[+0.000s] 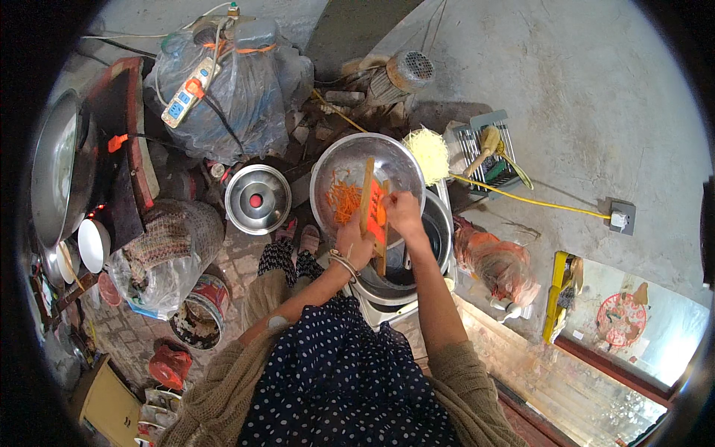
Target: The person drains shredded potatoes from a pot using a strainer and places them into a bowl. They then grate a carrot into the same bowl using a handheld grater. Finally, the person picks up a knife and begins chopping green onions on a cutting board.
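Observation:
My left hand point(356, 243) holds a wooden-framed grater point(367, 195) with an orange grating plate, tilted over a large metal bowl point(408, 160). Against the plate my right hand point(402, 212) presses what looks like a piece of carrot point(381, 213), mostly covered by the fingers. Shredded carrot point(342, 196) lies in the left part of the bowl. Part of that bowl overlaps a second metal basin point(443, 246) with dark contents. Beyond it to the right is a pile of pale yellow shreds point(427, 155).
A round metal lid point(258, 199) is left of the bowl. A drying rack point(489, 153) with brushes stands by the wall, and a yellow cable point(536, 199) runs to a socket. A paint bucket point(199, 313) and a wok point(56, 167) are at left.

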Tool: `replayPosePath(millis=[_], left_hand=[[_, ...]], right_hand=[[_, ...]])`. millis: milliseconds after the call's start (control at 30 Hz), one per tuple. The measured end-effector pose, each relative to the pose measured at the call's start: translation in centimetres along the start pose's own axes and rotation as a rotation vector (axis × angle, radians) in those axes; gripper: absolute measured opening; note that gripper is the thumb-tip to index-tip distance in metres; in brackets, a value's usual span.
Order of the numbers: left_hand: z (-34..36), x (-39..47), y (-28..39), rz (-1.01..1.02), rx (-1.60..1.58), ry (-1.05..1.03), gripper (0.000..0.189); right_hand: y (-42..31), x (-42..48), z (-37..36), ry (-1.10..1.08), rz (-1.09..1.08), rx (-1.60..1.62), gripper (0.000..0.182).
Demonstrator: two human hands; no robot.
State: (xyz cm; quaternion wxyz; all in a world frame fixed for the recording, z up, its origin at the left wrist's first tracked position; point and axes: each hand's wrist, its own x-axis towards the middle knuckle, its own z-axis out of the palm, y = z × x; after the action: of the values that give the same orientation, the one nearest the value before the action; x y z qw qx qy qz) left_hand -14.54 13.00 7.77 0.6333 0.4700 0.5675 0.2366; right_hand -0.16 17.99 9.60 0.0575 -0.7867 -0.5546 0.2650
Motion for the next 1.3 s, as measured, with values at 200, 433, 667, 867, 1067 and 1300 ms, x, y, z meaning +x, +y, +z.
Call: replayPosePath(millis=[200, 433, 667, 867, 1067, 1300], left_hand=[[-2.3, -1.2, 4.3, -0.157, -0.238, -0.147, 0.053], [-3.6, -0.1, 2.8, -0.196, -0.351, -0.178, 0.053], [-4.2, 0.1, 2.6, -0.162, -0.342, -0.172, 0.048], [-3.8, -0.3, 2.4, -0.097, -0.289, -0.15, 0.044], [-3.8, -0.4, 2.9, -0.026, -0.047, -0.066, 0.042], [-3.0, 0.5, 1.2, 0.063, 0.105, -0.029, 0.044]], right_hand=[[-1.3, -1.1, -2.2, -0.317, 0.284, 0.529, 0.022], [-1.8, -3.1, -2.5, -0.233, 0.267, 0.655, 0.022], [-2.4, -6.2, -4.5, -0.255, 0.468, 1.132, 0.024], [-2.2, -8.4, -2.4, -0.192, 0.305, 0.904, 0.023], [-2.4, -8.6, -1.9, -0.099, 0.195, 0.552, 0.024], [-2.9, -10.4, 0.1, 0.178, 0.061, 0.232, 0.029]])
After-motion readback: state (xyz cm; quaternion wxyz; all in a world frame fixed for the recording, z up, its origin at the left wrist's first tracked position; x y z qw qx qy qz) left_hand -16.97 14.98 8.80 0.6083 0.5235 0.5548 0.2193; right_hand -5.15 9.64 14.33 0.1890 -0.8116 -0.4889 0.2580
